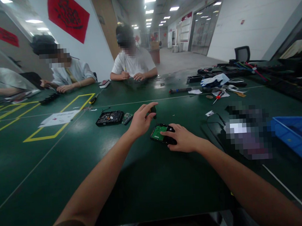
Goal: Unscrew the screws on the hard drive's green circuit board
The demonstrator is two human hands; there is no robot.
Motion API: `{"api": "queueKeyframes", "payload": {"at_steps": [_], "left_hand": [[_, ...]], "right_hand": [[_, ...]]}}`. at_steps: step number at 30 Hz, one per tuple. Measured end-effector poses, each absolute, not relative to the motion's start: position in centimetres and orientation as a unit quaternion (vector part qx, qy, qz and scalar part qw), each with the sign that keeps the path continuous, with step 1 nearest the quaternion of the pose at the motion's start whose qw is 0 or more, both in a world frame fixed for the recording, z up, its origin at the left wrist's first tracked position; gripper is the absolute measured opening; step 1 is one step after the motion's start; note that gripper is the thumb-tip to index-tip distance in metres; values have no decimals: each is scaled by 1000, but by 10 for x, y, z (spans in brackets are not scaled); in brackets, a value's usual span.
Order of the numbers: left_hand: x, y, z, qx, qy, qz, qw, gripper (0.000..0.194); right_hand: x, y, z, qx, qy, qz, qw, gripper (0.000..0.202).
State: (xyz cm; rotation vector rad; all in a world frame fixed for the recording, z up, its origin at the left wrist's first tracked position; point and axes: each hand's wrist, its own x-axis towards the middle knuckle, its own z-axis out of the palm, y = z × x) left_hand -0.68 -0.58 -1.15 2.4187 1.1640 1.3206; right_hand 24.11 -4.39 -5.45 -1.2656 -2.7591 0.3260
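Observation:
My right hand (182, 137) is closed on the right end of a hard drive (158, 133), which lies on the table with its green circuit board facing up. Just above and left of the drive, my left hand (141, 121) pinches a small dark piece (153, 112) between thumb and fingers; its exact kind is unclear. Left of that hand lies an opened black drive case (109, 118). A small loose circuit board (127, 118) sits between the case and my left wrist.
Papers (60, 118) lie inside yellow tape at left, near a yellow-black tool (93, 100). To the right are a red-handled screwdriver (218, 96), a white-blue cloth (215, 80), cables and a blue bin (293, 132). Across the table sits a person (134, 63); others sit at left.

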Motion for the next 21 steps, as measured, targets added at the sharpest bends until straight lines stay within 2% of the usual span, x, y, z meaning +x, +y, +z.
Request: {"api": "queueKeyframes", "payload": {"at_steps": [8, 21], "left_hand": [[-7, -4, -16, 811, 374, 432, 128, 49], [-6, -9, -7, 807, 374, 447, 95, 42]], "right_hand": [[240, -44, -54, -414, -903, 105, 47, 76], [242, -43, -56, -414, -903, 101, 50, 76]]}}
